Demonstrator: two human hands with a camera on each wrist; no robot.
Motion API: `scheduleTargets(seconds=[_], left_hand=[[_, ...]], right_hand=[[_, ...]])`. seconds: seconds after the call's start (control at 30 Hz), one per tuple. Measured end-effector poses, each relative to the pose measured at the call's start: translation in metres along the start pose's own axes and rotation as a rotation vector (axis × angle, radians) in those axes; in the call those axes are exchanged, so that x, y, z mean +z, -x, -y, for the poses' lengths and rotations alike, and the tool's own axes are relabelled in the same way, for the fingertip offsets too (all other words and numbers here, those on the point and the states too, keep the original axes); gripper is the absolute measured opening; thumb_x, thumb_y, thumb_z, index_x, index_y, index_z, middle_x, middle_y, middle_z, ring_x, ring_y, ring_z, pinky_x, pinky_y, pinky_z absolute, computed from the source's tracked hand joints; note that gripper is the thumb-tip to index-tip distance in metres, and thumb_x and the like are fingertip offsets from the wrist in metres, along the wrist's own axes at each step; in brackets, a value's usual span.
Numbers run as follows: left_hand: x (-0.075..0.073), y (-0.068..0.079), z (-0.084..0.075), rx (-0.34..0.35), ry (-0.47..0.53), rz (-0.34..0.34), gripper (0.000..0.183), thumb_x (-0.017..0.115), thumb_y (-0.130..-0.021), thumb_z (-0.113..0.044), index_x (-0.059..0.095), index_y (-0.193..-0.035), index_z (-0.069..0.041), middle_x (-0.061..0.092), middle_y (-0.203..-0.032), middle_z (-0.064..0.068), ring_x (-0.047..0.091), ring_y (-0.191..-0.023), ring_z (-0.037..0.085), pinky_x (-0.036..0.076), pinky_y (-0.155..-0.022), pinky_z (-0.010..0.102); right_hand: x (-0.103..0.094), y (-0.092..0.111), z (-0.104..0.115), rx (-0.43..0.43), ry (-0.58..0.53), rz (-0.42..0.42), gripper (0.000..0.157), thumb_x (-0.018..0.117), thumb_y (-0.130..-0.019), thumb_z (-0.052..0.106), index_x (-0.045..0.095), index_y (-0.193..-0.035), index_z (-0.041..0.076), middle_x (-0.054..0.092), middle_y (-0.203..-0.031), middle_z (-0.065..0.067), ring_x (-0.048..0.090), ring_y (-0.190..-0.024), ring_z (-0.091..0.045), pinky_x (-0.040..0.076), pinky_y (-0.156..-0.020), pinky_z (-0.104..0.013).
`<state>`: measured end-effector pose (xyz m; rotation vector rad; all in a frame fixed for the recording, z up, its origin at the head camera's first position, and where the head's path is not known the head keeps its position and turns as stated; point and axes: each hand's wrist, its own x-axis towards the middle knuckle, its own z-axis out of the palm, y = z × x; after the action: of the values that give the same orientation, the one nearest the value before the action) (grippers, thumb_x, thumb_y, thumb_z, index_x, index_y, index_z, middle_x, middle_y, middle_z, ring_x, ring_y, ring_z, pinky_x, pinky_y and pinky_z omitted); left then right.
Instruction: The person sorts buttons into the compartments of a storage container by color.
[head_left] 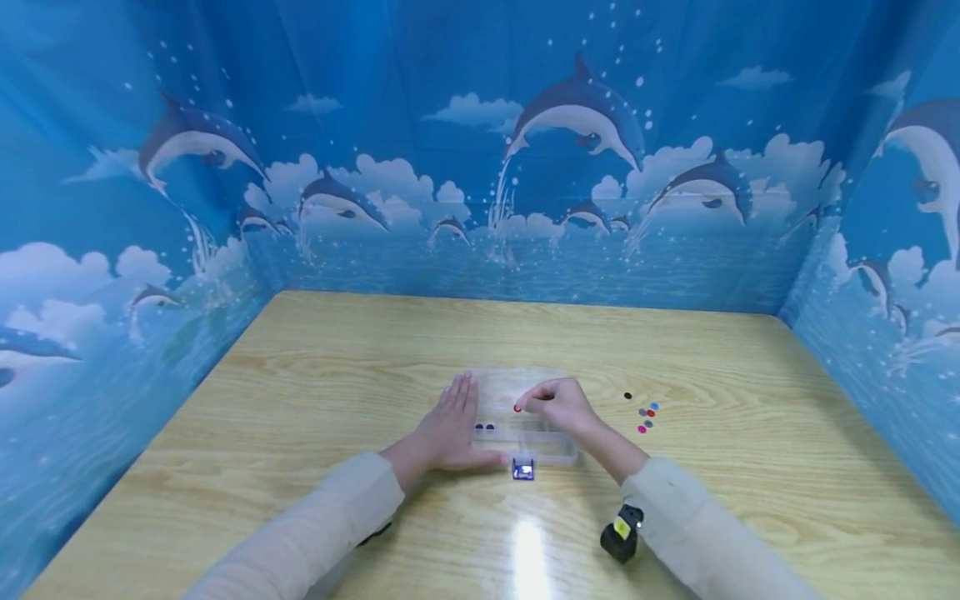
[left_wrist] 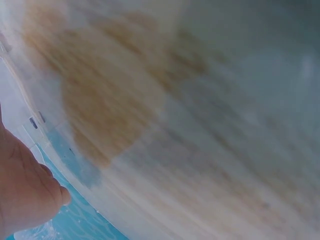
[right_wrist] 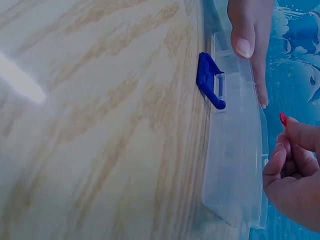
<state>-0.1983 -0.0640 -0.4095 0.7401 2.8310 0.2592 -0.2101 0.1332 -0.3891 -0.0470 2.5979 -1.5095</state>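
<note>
A clear plastic compartment box (head_left: 561,447) lies with its lid raised at the back, a blue latch (right_wrist: 205,80) hanging at its front edge. My left hand (head_left: 450,429) rests along the box's left side, fingers extended and thumb stretched across the front near the latch. Over the box, my right hand (head_left: 561,406) pinches a small red button (right_wrist: 283,119) between thumb and fingertips. Two dark buttons (head_left: 484,427) sit in a back left compartment. The left wrist view shows mostly blurred tabletop, with part of the left hand (left_wrist: 30,187) at its left edge.
Right of the box, several loose buttons lie on the wooden table (head_left: 337,350), among them a pink one (head_left: 642,429), a blue one (head_left: 655,406) and a dark one (head_left: 627,396) farther back. A dolphin-print curtain (head_left: 465,167) hangs around the table's back and sides.
</note>
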Motion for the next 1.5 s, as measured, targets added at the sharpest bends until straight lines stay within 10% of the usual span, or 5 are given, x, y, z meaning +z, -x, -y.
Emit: scheduleTargets(seconds=[1.5], left_hand=[[0.0,0.001,0.0,0.001,-0.005,-0.024,0.118,0.047,-0.076,-0.077,0.004,-0.146,0.008,-0.003,-0.154,0.024,0.0,-0.143,0.036,0.011,-0.119,0.042]], right_hand=[[0.014,-0.002,0.0,-0.21,0.209,0.075,0.003,0.07,-0.077,0.001,0.073,-0.076,0.001,0.069,-0.074,-0.006,0.057,-0.067,-0.008,0.05,-0.062,-0.017]])
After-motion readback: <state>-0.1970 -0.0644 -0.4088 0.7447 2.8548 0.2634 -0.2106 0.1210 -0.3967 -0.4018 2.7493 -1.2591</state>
